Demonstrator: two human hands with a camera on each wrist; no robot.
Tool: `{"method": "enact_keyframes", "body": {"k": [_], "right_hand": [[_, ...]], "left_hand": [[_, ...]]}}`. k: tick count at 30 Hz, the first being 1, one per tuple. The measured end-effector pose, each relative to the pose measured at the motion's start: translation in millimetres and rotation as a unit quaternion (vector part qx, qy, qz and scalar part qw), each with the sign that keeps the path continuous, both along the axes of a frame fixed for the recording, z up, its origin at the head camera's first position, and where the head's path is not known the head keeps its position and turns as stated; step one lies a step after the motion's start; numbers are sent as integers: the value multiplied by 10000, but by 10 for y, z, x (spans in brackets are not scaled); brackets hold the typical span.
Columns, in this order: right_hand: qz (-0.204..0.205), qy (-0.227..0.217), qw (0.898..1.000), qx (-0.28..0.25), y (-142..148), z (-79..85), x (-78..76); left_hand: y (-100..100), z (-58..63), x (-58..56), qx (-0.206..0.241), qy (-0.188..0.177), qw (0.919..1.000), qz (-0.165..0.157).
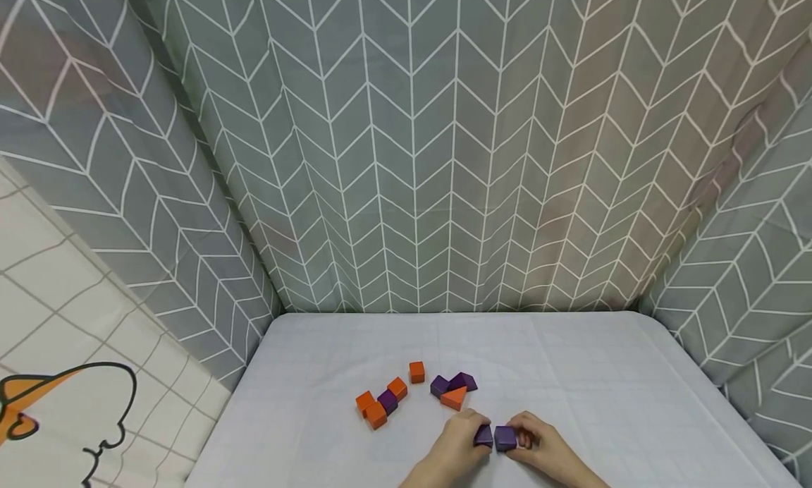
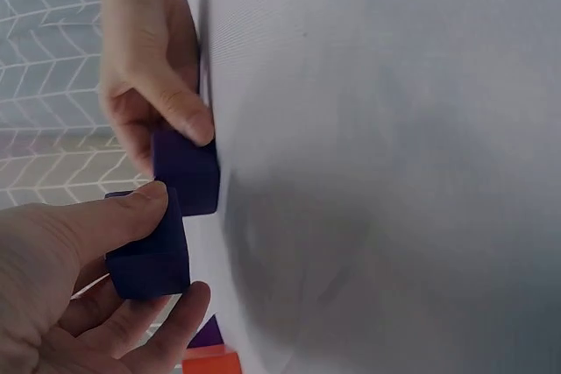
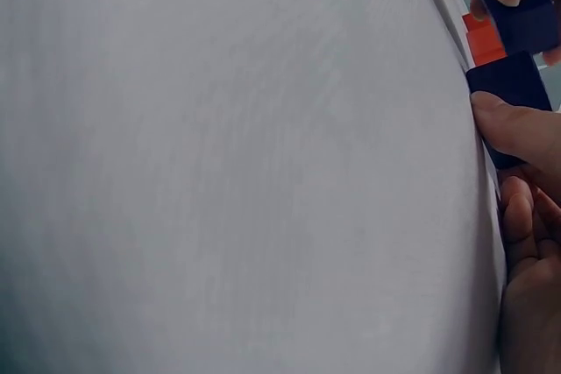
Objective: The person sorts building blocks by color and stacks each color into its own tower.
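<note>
Near the front of the white table, my left hand [image 1: 453,442] pinches a purple block [image 1: 483,436] between thumb and fingers. Facing it from the right, my right hand [image 1: 547,447] grips a purple cube [image 1: 505,438] by its right side. Only a narrow gap parts the two pieces in the head view. In the left wrist view, the left hand's block [image 2: 149,260] overlaps a corner of the right hand's cube [image 2: 188,177]. The right wrist view has the right thumb [image 3: 513,124] lying on the cube [image 3: 517,81]. Fingers partly cover both pieces.
Beyond the left hand, an orange triangular block [image 1: 454,398] lies against a purple cube [image 1: 440,386] and a purple triangular block [image 1: 465,381]. Farther left, several orange cubes [image 1: 376,415] cluster around a purple cube [image 1: 388,401]. Patterned grey curtains [image 1: 438,192] border the white table [image 1: 304,431].
</note>
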State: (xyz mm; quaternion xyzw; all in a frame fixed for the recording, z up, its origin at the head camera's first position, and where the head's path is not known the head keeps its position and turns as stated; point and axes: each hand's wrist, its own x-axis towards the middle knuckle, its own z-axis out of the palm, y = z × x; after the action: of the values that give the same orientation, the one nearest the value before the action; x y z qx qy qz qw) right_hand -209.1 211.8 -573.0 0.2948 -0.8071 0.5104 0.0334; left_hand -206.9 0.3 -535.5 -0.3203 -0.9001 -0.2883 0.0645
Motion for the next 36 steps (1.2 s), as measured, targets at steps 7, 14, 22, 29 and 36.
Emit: {"method": "enact_keyframes", "body": {"k": [7, 14, 22, 29, 36], "right_hand": [[84, 359, 9993, -75, 20, -52, -16], [-44, 554, 9984, -71, 5, -46, -9], [-71, 486, 9988, -44, -7, -49, -15], [-129, 495, 9987, 70, -7, -47, -5], [-125, 501, 9986, 139, 10, -69, -17]], "left_hand": [[66, -94, -6, 36, 55, 10000, 48], [124, -149, -19, 107, -166, 9997, 149], [136, -203, -55, 372, -175, 9988, 251], [149, -242, -82, 262, 69, 9996, 77], [168, -274, -77, 303, 180, 9993, 113]]}}
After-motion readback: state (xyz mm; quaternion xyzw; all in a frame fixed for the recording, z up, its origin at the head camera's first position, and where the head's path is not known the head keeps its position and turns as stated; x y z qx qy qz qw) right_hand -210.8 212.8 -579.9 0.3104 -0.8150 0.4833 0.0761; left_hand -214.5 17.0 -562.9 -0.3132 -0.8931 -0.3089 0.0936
